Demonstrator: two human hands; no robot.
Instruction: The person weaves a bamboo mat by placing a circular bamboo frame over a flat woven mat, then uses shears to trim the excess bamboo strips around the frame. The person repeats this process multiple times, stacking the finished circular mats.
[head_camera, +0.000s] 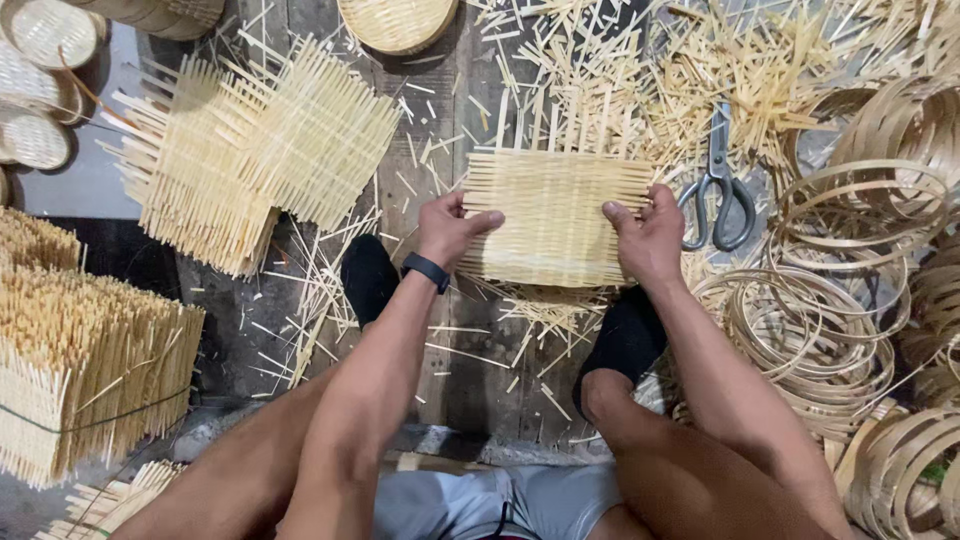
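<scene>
A dark plank floor (470, 350) littered with bamboo offcuts (620, 70) fills the frame, with finished woven mats (260, 150) piled at upper left, bundled sticks (80, 370) at lower left, round baskets (395, 20) along the top edge and coiled bamboo hoops (850, 290) down the right side. At centre lies a woven mat (555, 215), flat on the floor; its body looks closely woven, yet loose stick ends jut from its top edge, so I judge the weave mostly done and the trimming or edging left. Scissors (718, 185) lie just right of it, untouched. The left hand (445, 228), a dark band on its wrist, presses the mat's left edge, fingers stretched over it. The right hand (650, 235) pinches the right edge, thumb on top. Both arms reach forward between bent knees, feet in black socks (625, 335) below the mat.
</scene>
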